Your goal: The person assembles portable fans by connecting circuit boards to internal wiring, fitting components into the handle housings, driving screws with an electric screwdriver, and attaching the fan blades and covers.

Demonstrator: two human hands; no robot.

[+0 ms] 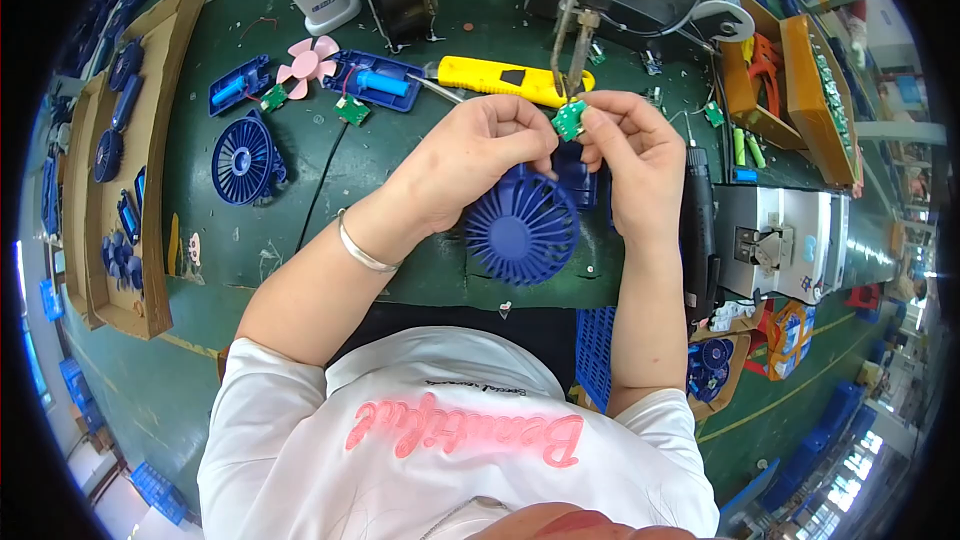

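Above the dark-green table [350,155], a small green circuit board [569,120] is pinched by the right hand [642,155] near a metal soldering iron [581,48]; the left hand [478,148] is curled beside it, its hold unclear; soldering seems in hand, steady alignment called for

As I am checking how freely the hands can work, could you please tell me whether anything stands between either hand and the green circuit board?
Nothing visible does. The right hand holds the green circuit board; the left hand is right beside it, though whether it touches is unclear.
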